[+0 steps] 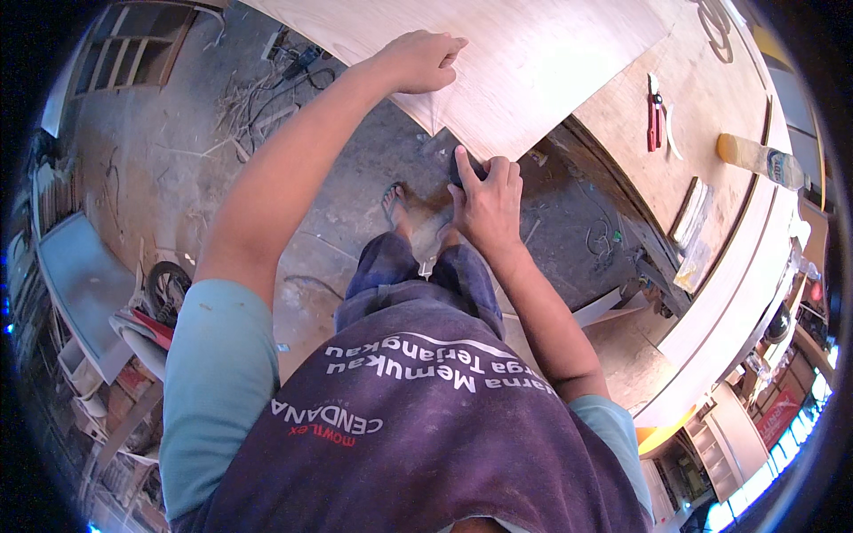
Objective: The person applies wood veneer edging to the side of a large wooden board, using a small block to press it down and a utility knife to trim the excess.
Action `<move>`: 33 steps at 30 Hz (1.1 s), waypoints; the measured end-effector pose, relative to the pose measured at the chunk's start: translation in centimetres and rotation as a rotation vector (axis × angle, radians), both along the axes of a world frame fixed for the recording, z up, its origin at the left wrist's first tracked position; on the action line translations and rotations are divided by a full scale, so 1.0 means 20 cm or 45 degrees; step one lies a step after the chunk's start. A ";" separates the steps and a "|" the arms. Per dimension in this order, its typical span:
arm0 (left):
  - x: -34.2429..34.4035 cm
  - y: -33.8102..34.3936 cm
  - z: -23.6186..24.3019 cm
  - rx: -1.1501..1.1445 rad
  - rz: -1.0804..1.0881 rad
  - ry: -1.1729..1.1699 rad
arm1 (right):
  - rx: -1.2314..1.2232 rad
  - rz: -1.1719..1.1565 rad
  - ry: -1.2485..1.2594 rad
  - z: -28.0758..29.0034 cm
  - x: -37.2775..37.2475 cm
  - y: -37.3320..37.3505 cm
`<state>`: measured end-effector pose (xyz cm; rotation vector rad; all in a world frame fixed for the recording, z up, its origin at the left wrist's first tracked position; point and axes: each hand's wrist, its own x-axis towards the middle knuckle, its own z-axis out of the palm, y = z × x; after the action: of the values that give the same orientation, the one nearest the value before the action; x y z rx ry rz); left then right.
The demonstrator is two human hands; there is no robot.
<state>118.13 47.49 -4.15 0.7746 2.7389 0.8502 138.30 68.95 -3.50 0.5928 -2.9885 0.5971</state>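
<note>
A large thin sheet of pale plywood [524, 62] overhangs a wooden workbench [711, 107]. My left hand [422, 60] lies flat on the sheet's near left edge, fingers spread, pressing it down. My right hand [487, 200] is closed around a small dark block [464, 164] held against the sheet's lower corner edge. Below the hands I see my own legs, a foot in a sandal [395, 202] and the dusty floor.
On the bench lie a red-handled tool [655, 115], a capped bottle [760, 158] and a strip of wood. Cables and wood scraps [267, 89] litter the floor at the upper left. A wheel [164, 289], a grey panel [84, 284] and clutter stand at left.
</note>
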 end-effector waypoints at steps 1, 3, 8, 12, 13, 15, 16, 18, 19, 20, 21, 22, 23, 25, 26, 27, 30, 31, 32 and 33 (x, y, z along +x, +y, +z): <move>-0.01 0.00 0.00 -0.014 0.005 -0.001 | 0.012 0.010 0.010 -0.01 -0.01 0.00; -0.03 0.00 0.00 -0.042 0.016 -0.003 | 0.035 0.031 0.030 -0.02 -0.04 0.00; -0.05 -0.01 -0.03 -0.010 0.104 0.072 | 0.016 0.002 -0.054 0.00 -0.11 -0.04; -0.10 0.01 0.02 0.055 0.217 -0.046 | 0.072 -0.023 -0.039 -0.03 -0.18 -0.05; -0.10 0.01 0.05 0.018 0.247 -0.082 | 0.060 -0.031 -0.040 -0.04 -0.19 -0.04; -0.09 0.01 0.09 -0.057 0.312 -0.153 | 0.034 -0.039 -0.039 -0.03 -0.20 -0.05; -0.09 0.01 0.10 -0.081 0.315 -0.183 | 0.023 -0.049 -0.064 -0.01 -0.20 -0.05; -0.09 -0.01 0.10 -0.130 0.326 -0.239 | -0.002 -0.064 -0.108 0.04 -0.17 -0.02; -0.10 -0.03 0.08 -0.135 0.273 -0.144 | -0.011 -0.047 -0.114 0.05 -0.15 -0.01; -0.11 -0.05 0.04 -0.139 0.218 -0.049 | -0.019 -0.030 -0.121 0.06 -0.12 0.00; -0.14 -0.06 -0.01 -0.138 0.157 0.052 | -0.022 -0.020 -0.120 0.06 -0.09 0.01; -0.18 -0.08 -0.08 -0.158 0.134 0.188 | -0.025 -0.013 -0.108 0.06 -0.07 -0.01; -0.20 -0.11 -0.16 -0.181 0.112 0.318 | -0.030 -0.003 -0.102 0.06 -0.05 -0.04; -0.22 -0.08 -0.18 -0.167 0.054 0.383 | -0.005 -0.019 -0.079 0.03 0.00 -0.06; -0.23 -0.09 -0.18 -0.148 0.041 0.328 | -0.001 -0.017 -0.060 0.02 0.00 -0.06; -0.23 -0.09 -0.17 -0.128 0.023 0.268 | 0.005 -0.020 -0.045 0.01 0.00 -0.07; -0.23 -0.07 -0.16 -0.197 0.067 0.330 | 0.052 -0.007 -0.045 -0.02 -0.04 -0.10; -0.24 -0.07 -0.16 -0.206 0.058 0.286 | 0.070 0.008 -0.048 -0.01 -0.05 -0.12; -0.24 -0.07 -0.16 -0.215 0.051 0.241 | 0.057 0.007 -0.038 0.00 -0.06 -0.14; -0.25 -0.06 -0.15 -0.225 0.042 0.195 | 0.043 0.004 -0.029 0.00 -0.07 -0.15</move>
<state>113.21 46.20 -7.08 0.7910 2.9183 0.5657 137.00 66.01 -3.48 0.5965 -3.0256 0.5582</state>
